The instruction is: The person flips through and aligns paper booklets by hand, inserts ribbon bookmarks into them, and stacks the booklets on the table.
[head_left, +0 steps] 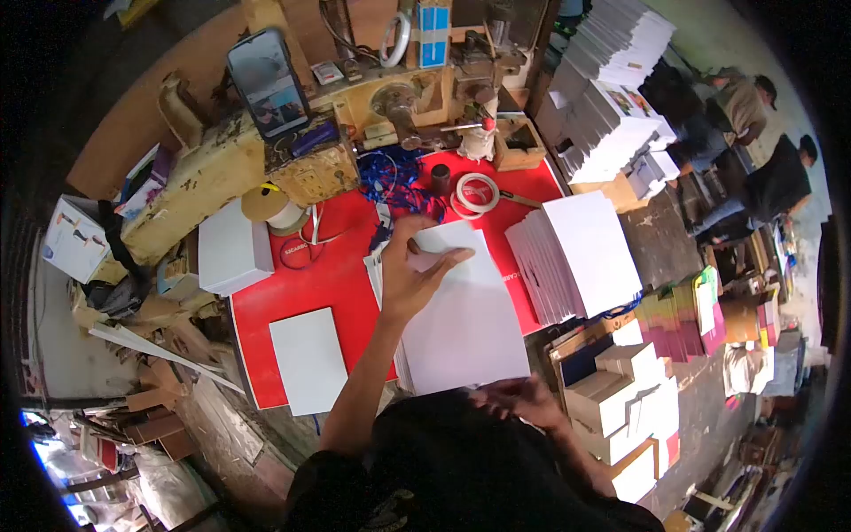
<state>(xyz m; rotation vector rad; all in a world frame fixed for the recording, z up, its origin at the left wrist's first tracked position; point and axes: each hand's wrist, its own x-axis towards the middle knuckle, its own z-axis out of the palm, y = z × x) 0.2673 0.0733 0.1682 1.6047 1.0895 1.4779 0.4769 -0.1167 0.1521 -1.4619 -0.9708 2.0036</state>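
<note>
A stack of white paper sheets (pixel 465 332) lies before me on the red work surface, close to my body. My left hand (pixel 424 273) is over its far end, thumb and fingers closed on the top sheet, whose far edge curls up. Below the near edge of the stack is my right hand (pixel 527 401), close to my dark shirt; its fingers are blurred and partly hidden, so I cannot see what they hold. To the left lies a smaller white block of paper (pixel 308 359). To the right stands a leaning row of white booklets (pixel 576 257).
Tape rolls (pixel 476 195), blue ribbon scraps (pixel 390 182) and a spool (pixel 270 208) lie at the back of the red surface (pixel 275 310). A phone (pixel 268 84) stands above on a wooden ledge. Tall paper piles (pixel 612 115) and cartons (pixel 612 399) flank the right; two people are beyond.
</note>
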